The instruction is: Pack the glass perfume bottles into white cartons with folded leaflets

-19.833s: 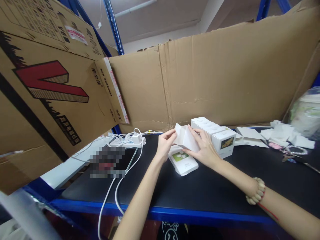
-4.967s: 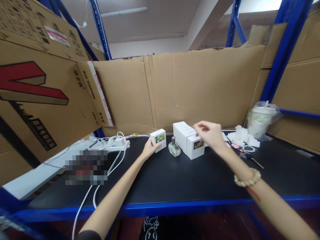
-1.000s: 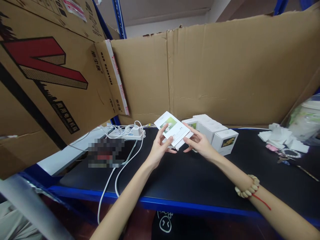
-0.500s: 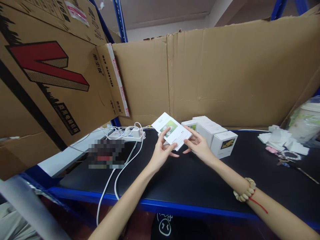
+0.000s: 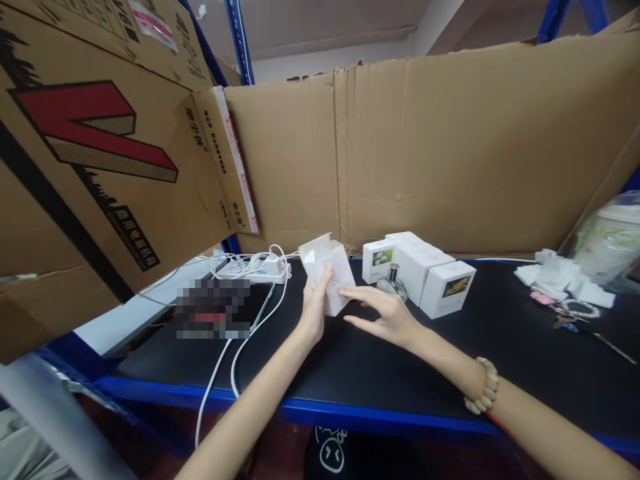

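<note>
My left hand [image 5: 316,303] grips a small white carton [image 5: 336,272], tilted, with its top flaps raised at the upper end. Printed text covers the side facing me. My right hand [image 5: 383,312] has its fingers stretched toward the carton; the fingertips are at its right side, and whether they touch it I cannot tell. Just beyond that hand stands a glass bottle with a silver cap [image 5: 393,280], partly covered by the hand. Behind the bottle is a white box with a green picture [image 5: 379,261], and more white boxes [image 5: 447,288] stand in a row to the right.
A power strip [image 5: 255,268] with white cables lies at the back left, near a dark tablet-like device [image 5: 257,300]. Crumpled tissues [image 5: 565,277], a keyring and a bagged cup [image 5: 613,240] are at right. Cardboard [image 5: 450,147] walls the black table [image 5: 380,373].
The carton has turned over from its pictured side to its text side, with flaps now showing. My right hand has come off it, and the glass bottle has come into view.
</note>
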Tool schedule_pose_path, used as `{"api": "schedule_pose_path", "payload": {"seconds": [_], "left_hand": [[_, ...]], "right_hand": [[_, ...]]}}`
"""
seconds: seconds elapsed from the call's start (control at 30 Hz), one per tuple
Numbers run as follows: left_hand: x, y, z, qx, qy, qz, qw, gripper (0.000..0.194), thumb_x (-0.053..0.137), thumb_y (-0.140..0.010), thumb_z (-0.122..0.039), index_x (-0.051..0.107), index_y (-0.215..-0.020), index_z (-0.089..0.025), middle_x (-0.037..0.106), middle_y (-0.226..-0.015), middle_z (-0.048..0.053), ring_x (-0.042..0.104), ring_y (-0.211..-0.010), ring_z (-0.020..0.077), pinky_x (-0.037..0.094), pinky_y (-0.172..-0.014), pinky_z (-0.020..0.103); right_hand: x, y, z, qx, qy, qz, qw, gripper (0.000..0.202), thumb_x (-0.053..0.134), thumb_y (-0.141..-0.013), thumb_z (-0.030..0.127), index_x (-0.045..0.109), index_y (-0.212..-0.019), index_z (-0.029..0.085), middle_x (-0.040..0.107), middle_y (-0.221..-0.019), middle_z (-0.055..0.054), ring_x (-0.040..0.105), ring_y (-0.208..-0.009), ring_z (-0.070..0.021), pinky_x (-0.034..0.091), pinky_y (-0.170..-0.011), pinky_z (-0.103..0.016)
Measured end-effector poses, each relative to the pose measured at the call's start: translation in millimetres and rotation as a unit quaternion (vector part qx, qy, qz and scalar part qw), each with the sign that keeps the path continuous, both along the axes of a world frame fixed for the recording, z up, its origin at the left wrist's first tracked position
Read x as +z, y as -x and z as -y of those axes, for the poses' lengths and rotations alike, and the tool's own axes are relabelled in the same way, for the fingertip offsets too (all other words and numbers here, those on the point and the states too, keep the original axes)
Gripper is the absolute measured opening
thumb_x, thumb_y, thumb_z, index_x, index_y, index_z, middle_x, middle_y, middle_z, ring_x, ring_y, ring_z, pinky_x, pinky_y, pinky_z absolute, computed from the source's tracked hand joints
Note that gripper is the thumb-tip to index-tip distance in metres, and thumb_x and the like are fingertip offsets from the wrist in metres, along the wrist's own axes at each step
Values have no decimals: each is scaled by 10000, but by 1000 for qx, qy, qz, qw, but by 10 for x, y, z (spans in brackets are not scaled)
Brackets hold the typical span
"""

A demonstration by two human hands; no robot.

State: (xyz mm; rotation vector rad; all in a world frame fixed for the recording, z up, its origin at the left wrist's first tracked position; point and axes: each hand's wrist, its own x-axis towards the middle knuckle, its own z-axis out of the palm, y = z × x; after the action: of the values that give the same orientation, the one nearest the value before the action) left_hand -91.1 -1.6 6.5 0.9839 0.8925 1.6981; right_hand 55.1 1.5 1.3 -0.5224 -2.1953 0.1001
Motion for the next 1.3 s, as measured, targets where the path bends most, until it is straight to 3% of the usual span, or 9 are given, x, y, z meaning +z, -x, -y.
{"api": "schedule_pose_path", "payload": {"seconds": [0.17,0.3,0.43,0.67,0.8,0.9,1.03,1.17,1.3], "left_hand": [[2,45,-28,123,-57,-153,979,224,629,-711,-357,550,-824,-181,622,-824,10,592,-826,163,450,-773,273],[-41,20,-12,117,-80,-197,970,242,563,-777,-331,512,-977,-204,621,-932,22,581,-898,166,421,-819,278],[-90,17,-21,69,-65,-204,974,257,514,-815,-342,474,-1033,-212,631,-964,37,586,-922,180,419,-831,303],[-136,25,-62,51,-37,-179,982,254,517,-813,-360,447,-1000,-203,628,-988,66,591,-943,198,428,-840,331],[-107,25,-37,78,-15,-196,977,212,496,-829,-348,450,-982,-209,636,-920,43,598,-896,192,432,-815,314],[-66,49,-19,132,13,-198,971,164,419,-870,-359,448,-932,-210,626,-932,48,593,-902,191,426,-815,306],[-18,83,3,161,12,-202,966,204,359,-888,-403,421,-930,-214,612,-968,66,588,-920,195,423,-799,296],[-2,82,21,179,1,-237,955,192,380,-881,-372,410,-971,-205,607,-896,55,592,-841,190,416,-749,288],[-7,71,23,170,-1,-276,946,238,420,-865,-331,390,-1061,-198,570,-713,-4,561,-662,168,408,-669,281]], "right_hand": [[95,-84,-86,-237,-71,-39,968,306,457,-834,234,593,-1105,189,602,-1150,-140,543,-1105,-279,457,-917,-478],[28,-181,-213,-334,0,12,942,450,442,-786,205,477,-1233,171,533,-1190,-171,537,-1084,-322,472,-840,-522],[-27,-241,-287,-344,64,17,937,420,382,-805,190,489,-1211,200,571,-1096,-134,620,-852,-259,509,-746,-455],[117,-327,-319,-358,99,47,927,210,515,-798,275,650,-930,181,633,-822,-92,613,-672,-232,498,-660,-391],[161,-343,-344,-319,106,39,941,201,561,-782,332,672,-820,169,645,-732,-73,603,-620,-205,490,-667,-366],[166,-361,-348,-301,124,65,943,280,523,-806,331,665,-977,160,662,-717,-70,610,-606,-201,488,-658,-361],[180,-393,-311,-282,159,135,937,513,533,-799,313,478,-1284,154,679,-697,-63,626,-595,-212,477,-571,-328],[253,-406,-242,-287,146,201,925,570,599,-756,335,459,-1296,218,697,-889,-85,651,-710,-235,479,-595,-334],[301,-360,-177,-327,120,239,907,573,671,-697,334,512,-1240,245,690,-894,-94,654,-799,-279,481,-608,-346]]}}
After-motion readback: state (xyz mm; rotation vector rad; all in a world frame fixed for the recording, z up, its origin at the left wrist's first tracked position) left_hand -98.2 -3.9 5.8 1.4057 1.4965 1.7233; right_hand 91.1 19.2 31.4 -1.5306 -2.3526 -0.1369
